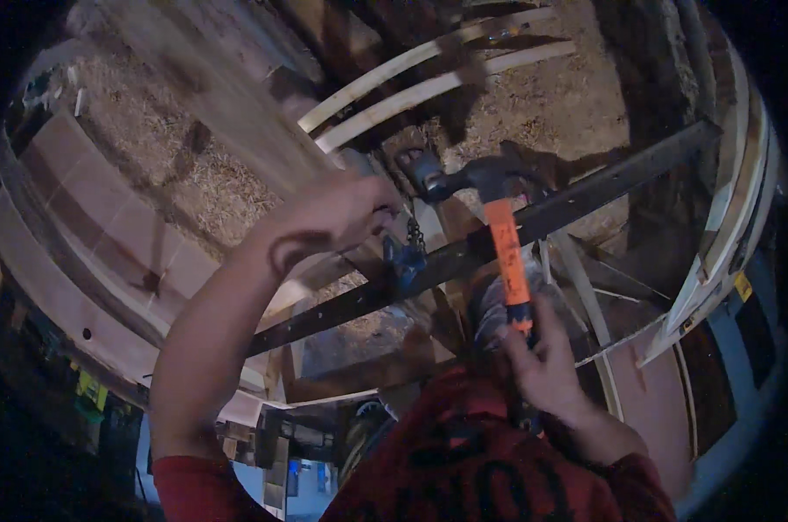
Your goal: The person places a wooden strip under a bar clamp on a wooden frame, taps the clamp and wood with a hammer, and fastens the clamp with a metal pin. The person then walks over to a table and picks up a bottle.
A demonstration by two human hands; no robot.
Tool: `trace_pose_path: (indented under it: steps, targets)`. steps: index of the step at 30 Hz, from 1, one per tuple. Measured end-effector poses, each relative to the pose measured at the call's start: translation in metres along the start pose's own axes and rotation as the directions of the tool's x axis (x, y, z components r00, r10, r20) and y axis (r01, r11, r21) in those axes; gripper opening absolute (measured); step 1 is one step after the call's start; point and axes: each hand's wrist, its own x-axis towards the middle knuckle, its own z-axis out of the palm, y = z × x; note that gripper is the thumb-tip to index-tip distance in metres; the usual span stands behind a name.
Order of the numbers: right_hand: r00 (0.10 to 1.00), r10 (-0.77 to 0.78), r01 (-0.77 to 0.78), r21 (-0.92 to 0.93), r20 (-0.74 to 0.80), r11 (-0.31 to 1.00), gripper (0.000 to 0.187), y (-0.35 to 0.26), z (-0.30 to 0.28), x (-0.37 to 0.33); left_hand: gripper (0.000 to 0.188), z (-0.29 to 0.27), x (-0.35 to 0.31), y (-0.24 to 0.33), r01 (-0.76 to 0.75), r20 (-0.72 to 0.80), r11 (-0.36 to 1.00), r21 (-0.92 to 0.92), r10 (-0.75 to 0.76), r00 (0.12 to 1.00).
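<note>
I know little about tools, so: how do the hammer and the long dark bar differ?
The hammer has an orange handle; the long dark bar isn't orange. The bar is far longer than the hammer. The right hand grips the hammer, while the bar runs slantwise behind it. Both show dark surfaces.

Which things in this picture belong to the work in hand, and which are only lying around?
Work in hand:
hammer, held in right hand
blue piece and dark bar, near left hand

Apparently lying about:
two pale wood strips
loose ground litter
</note>
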Motion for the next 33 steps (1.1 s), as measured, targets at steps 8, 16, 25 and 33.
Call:
trace_pose_path:
  steps: [8,16,25,33]
  targets:
    - [0.980,0.196,-0.188,0.219,-0.014,0.957,0.046,-0.019,-0.004,0.000,0.024,-0.003,-0.003,0.012,-0.022,-0.074,0.999,-0.036,0.019,0.997]
    - [0.984,0.154,-0.132,0.222,-0.086,0.966,0.043,-0.016,-0.002,0.000,0.028,-0.001,-0.002,0.007,-0.032,-0.074,0.999,0.027,0.034,0.997]
    - [0.993,0.116,-0.117,0.091,0.018,0.989,0.031,-0.028,0.009,-0.005,0.017,-0.005,0.001,0.012,0.071,0.103,0.986,0.153,-0.087,0.991]
    - [0.884,0.417,-0.354,0.280,-0.211,0.892,0.051,-0.051,-0.027,0.014,0.026,-0.006,-0.002,0.014,0.082,0.011,0.985,0.149,-0.084,0.996]
